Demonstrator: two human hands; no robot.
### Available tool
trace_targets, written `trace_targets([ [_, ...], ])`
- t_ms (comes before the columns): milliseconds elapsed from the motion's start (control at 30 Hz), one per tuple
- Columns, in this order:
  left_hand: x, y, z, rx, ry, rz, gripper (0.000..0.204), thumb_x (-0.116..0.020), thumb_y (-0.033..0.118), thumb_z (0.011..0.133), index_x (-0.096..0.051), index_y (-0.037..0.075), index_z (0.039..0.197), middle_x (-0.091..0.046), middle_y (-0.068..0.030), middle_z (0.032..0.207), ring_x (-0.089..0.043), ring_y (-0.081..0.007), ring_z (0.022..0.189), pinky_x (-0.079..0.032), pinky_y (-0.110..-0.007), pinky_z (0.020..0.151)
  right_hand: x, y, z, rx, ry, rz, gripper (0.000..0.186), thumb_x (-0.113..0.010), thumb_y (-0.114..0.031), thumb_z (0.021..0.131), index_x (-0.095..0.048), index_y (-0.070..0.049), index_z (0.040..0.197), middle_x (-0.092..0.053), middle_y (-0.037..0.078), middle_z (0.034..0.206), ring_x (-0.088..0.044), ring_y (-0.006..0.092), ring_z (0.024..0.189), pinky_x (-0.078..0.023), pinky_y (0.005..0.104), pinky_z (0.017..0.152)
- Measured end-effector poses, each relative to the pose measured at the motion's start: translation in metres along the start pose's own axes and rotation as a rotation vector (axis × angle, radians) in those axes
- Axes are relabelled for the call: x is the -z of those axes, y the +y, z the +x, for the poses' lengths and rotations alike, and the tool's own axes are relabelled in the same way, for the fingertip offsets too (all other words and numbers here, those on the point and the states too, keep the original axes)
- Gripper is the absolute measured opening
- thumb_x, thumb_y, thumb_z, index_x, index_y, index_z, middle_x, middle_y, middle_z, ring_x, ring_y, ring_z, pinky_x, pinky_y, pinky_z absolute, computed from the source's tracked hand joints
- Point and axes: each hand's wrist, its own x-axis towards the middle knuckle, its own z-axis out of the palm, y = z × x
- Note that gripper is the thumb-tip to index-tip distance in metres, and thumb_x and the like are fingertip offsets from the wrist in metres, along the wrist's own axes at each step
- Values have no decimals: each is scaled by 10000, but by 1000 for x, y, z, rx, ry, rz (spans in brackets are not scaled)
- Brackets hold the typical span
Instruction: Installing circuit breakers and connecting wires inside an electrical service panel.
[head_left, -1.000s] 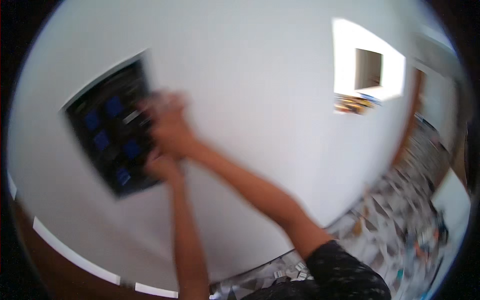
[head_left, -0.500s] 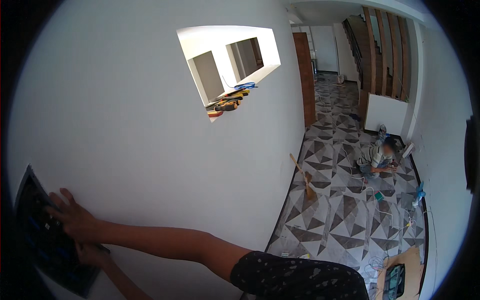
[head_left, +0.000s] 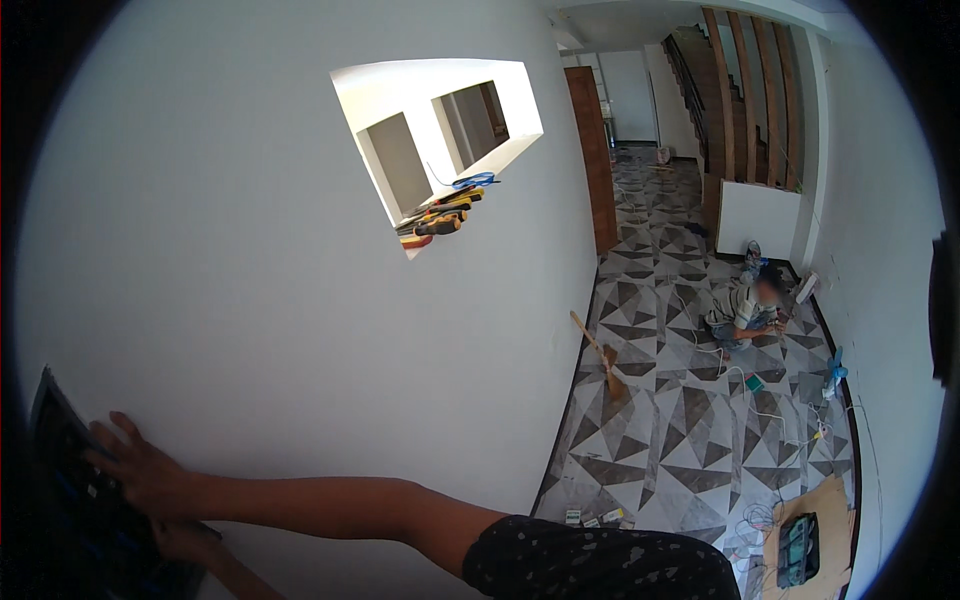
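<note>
A dark electrical box (head_left: 75,500) with blurred fittings is set in the wall at the lower left; its inside is too dim to make out. Over its right edge lies my right hand (head_left: 150,475), fingers apart and reaching toward the inside, with nothing visible in them. My left hand (head_left: 185,543) is just beneath, at the box's lower right part, and its fingers are lost in shadow behind the right hand. My right forearm stretches across the wall from a dark patterned sleeve (head_left: 600,560).
Screwdrivers and other hand tools (head_left: 440,222) with blue wire lie on the wall opening's sill. A broom (head_left: 605,365) is on the tiled floor. Another person (head_left: 745,305) crouches among cords near the right wall. A tool bag (head_left: 798,550) rests on cardboard (head_left: 832,520).
The view has shifted slightly, so the box and both hands appear lower and the wall opening further left. Both hands stay at the box.
</note>
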Motion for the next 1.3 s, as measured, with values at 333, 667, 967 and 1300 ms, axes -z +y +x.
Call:
trace_targets([
  [333, -11, -20, -9, -60, -19, -544, 66, -630, 33, 882, -680, -6, 902, -660, -59, 887, -575, -144, 764, -496, -283, 685, 54, 2, 9, -80, -334, 105, 328, -709, -298, 686, -770, -24, 856, -401, 128, 1496, -251, 464, 1417, -143, 740, 1077],
  [667, -4, 49, -30, 3, -21, -549, 190, -698, 84, 912, -737, -39, 1050, -712, -47, 957, -596, -83, 820, -498, -259, 723, 72, -11, 27, -97, -311, -88, 62, -712, -95, 672, -697, -37, 686, -431, 71, 1464, -278, 358, 1367, -196, 513, 1111],
  [967, -8, 43, -28, -64, 26, -459, 241, -723, 100, 896, -723, -33, 1097, -742, -113, 989, -629, -101, 882, -511, -257, 785, 72, -4, 28, -38, -311, -132, 52, -731, -119, 662, -751, -79, 690, -445, 63, 1417, -296, 351, 1346, -149, 544, 1110],
  [1300, -4, 51, -36, -62, -4, -455, 265, -679, -10, 876, -716, -25, 1138, -713, -60, 1024, -594, -102, 862, -498, -260, 770, 70, -2, 26, -15, -264, -70, 44, -741, -94, 640, -744, -85, 682, -433, 49, 1404, -268, 341, 1358, -136, 548, 1110],
])
